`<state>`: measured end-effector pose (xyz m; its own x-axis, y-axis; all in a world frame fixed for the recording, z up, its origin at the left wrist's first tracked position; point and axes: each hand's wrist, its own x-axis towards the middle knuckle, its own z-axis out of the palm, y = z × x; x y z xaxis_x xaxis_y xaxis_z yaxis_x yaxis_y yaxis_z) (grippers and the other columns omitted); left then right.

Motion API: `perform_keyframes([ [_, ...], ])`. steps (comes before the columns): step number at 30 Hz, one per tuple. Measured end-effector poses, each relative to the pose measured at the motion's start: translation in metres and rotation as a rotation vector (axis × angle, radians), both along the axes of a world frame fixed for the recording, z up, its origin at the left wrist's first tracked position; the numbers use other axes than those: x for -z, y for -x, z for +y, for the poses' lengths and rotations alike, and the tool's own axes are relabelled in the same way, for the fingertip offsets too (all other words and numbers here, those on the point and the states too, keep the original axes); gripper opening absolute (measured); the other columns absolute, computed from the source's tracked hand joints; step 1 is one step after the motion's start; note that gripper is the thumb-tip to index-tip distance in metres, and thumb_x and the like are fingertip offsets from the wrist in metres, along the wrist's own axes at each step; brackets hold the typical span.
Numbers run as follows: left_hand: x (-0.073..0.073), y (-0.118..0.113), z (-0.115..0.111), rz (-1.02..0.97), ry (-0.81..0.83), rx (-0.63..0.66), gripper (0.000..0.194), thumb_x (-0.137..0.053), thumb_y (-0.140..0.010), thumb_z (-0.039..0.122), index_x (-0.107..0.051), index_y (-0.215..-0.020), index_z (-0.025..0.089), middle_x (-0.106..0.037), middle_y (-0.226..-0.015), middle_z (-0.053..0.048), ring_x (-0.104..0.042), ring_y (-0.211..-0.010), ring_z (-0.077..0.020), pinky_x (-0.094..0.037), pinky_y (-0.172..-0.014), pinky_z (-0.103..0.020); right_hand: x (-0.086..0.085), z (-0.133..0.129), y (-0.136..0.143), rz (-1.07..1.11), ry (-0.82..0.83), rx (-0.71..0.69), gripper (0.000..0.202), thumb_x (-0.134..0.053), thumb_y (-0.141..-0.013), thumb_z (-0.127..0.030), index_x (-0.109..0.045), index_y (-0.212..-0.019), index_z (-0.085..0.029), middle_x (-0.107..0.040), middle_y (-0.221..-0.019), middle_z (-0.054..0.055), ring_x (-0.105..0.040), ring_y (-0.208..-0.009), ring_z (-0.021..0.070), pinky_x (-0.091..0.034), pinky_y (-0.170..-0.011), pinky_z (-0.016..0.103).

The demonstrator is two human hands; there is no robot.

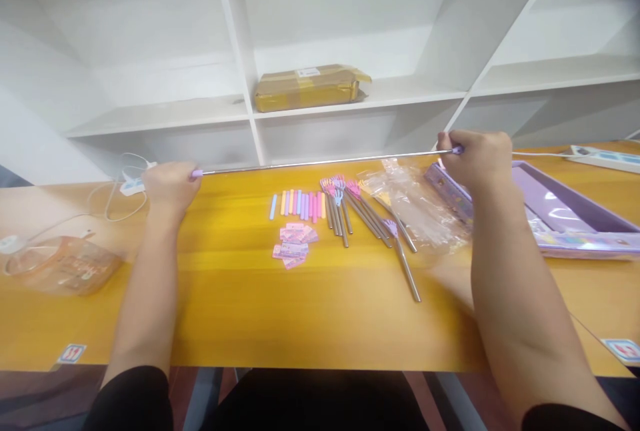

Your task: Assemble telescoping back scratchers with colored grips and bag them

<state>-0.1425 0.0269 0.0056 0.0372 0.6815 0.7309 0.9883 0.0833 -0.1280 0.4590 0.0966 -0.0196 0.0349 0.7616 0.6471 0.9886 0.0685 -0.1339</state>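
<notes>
A telescopic back scratcher (320, 160) is stretched out long between my two fists, above the back of the table. My left hand (171, 188) is closed around its left end, where a bit of purple shows. Around the right end, also purple, my right hand (475, 158) is closed; the tips of both ends are hidden in my hands. Below the rod lie several back scratchers (340, 208) with coloured claw heads and metal stems. One with a purple claw (406, 264) lies apart, nearer me. Left of them is a row of coloured tubes (300, 204).
Small pink cards (295, 244) are piled mid-table. Clear plastic bags (420, 204) and a purple tray-like box (600, 241) are at right. A transparent orange bag (65, 264) and a white cable (107, 208) lie at left. A taped carton (310, 88) sits on the shelf behind.
</notes>
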Motion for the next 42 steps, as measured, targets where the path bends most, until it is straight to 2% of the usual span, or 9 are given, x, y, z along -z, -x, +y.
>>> perform_keyframes([
  [4,0.001,-0.003,0.001,0.0,0.008,0.02,0.024,-0.06,-0.074,0.027,-0.043,-0.057,0.022,-0.056,-0.058,-0.006,-0.054,-0.061,-0.0226,-0.017,-0.06,-0.034,0.0,0.0,-0.003,0.02,-0.004,0.023,0.034,-0.044,-0.095,-0.039,-0.033,-0.066,-0.027,-0.041,-0.06,0.003,-0.028,-0.064,0.0192,-0.028,-0.069,0.033],
  [12,0.0,-0.005,-0.002,0.053,0.019,-0.032,0.022,-0.058,-0.077,0.025,-0.046,-0.059,0.023,-0.06,-0.061,-0.007,-0.058,-0.064,-0.0245,-0.018,-0.059,-0.035,0.0,0.0,-0.005,0.032,-0.001,0.019,0.034,-0.045,-0.095,-0.039,-0.034,-0.065,-0.027,-0.036,-0.06,0.001,-0.028,-0.063,0.0188,-0.029,-0.07,0.033],
  [22,0.003,-0.006,-0.002,-0.058,0.052,-0.008,0.022,-0.059,-0.078,0.024,-0.052,-0.057,0.022,-0.058,-0.059,-0.007,-0.056,-0.065,-0.024,-0.02,-0.063,-0.034,0.002,0.002,-0.008,0.013,-0.002,0.027,0.034,-0.047,-0.095,-0.039,-0.035,-0.065,-0.026,-0.04,-0.06,0.002,-0.03,-0.064,0.018,-0.029,-0.07,0.033],
  [32,-0.002,-0.029,-0.011,0.119,0.186,-0.143,0.028,-0.051,-0.09,0.032,-0.068,-0.071,0.021,-0.072,-0.074,-0.011,-0.064,-0.073,-0.0254,-0.022,-0.061,-0.034,0.005,0.001,0.0,-0.032,-0.008,0.016,0.036,-0.048,-0.096,-0.039,-0.049,-0.064,-0.022,-0.053,-0.059,0.006,-0.033,-0.063,0.0171,-0.03,-0.068,0.03],
  [38,-0.002,-0.032,-0.014,0.082,0.191,-0.141,0.03,-0.05,-0.091,0.034,-0.066,-0.068,0.021,-0.068,-0.071,-0.009,-0.061,-0.071,-0.0237,-0.023,-0.063,-0.034,0.006,0.002,-0.007,-0.048,-0.022,0.035,0.037,-0.046,-0.098,-0.041,-0.053,-0.066,-0.023,-0.052,-0.06,0.006,-0.032,-0.062,0.0174,-0.032,-0.069,0.031],
  [42,-0.005,-0.031,-0.016,0.091,0.204,-0.142,0.032,-0.048,-0.092,0.035,-0.064,-0.068,0.021,-0.067,-0.071,-0.008,-0.06,-0.07,-0.0234,-0.022,-0.063,-0.034,0.006,0.002,-0.012,-0.069,-0.026,0.045,0.037,-0.047,-0.099,-0.042,-0.05,-0.066,-0.024,-0.05,-0.06,0.005,-0.029,-0.062,0.0167,-0.032,-0.069,0.031],
])
